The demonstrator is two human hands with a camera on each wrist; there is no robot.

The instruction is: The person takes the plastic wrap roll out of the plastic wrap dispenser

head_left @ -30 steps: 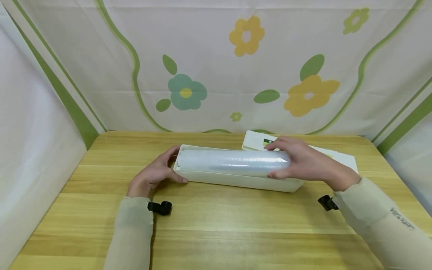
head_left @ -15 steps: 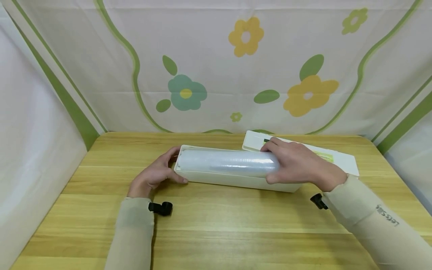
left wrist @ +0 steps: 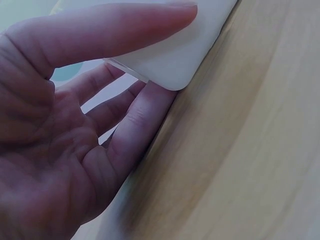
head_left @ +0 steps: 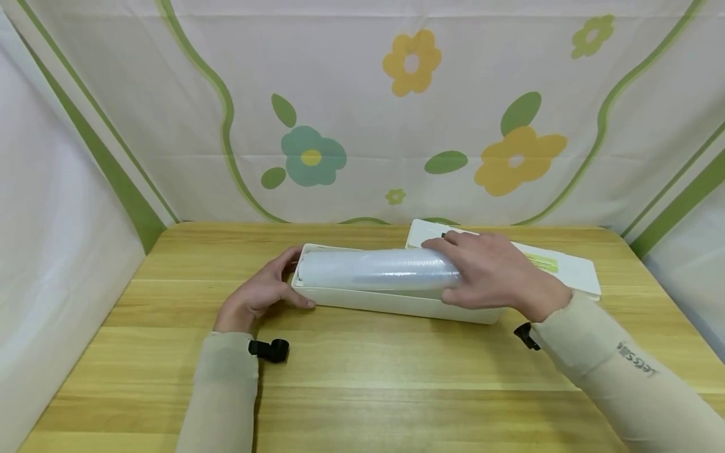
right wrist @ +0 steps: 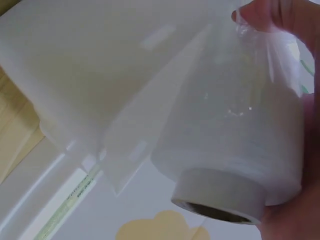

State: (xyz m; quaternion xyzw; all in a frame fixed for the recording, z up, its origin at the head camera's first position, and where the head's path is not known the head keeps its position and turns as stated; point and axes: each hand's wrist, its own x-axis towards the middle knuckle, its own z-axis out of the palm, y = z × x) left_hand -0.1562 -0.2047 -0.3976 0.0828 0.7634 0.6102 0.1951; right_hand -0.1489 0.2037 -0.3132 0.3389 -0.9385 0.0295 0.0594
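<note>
A roll of cling film (head_left: pixel 374 269) lies in a long white box (head_left: pixel 368 301) without its lid. My right hand (head_left: pixel 493 270) grips the right end of the roll, which is tilted up out of the box while the left end still sits inside. In the right wrist view, the cardboard core (right wrist: pixel 220 195) pokes out at the roll's end, and a loose sheet of film stretches from the roll. My left hand (head_left: pixel 260 292) holds the box's left end. In the left wrist view, the thumb presses the box's wall (left wrist: pixel 170 60) and the fingers reach behind its corner.
Behind the right hand lies the white lid (head_left: pixel 574 270) with a green and yellow label, near the back edge of the wooden table (head_left: pixel 362 390). A flowered cloth (head_left: pixel 362 113) hangs behind the table, with white cloth at both sides.
My right hand has slid left along the roll of cling film, its grip closing over the top, and the roll's right end has risen slightly. The left hand and box stay put.
</note>
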